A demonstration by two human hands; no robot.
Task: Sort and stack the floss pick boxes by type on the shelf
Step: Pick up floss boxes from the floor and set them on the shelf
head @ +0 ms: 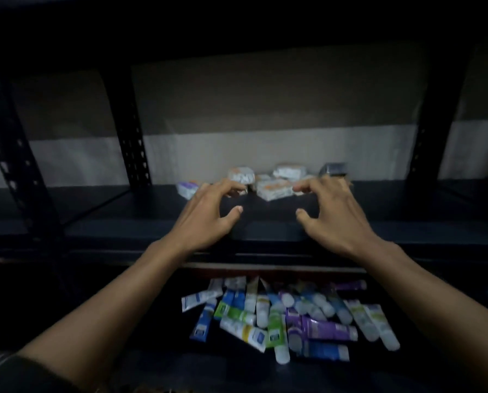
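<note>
Hands hover over the dark shelf at mid-frame, left hand and right hand each with a wide, empty grip, thumbs apart from bent fingers, beside the blurred floss pick boxes clustered just above centre.

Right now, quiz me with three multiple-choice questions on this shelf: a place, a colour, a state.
1. Where do the tubes lie? A beside the floss boxes B on the level under the hands C in a hand
2. The leftmost floss box shows? A purple B red C green
3. The left hand and right hand are? A gripping tubes B clasped together C apart, holding nothing
Key: B, they lie below the shelf; A, its wrap looks purplish; C, the spread fingers are empty.
</note>
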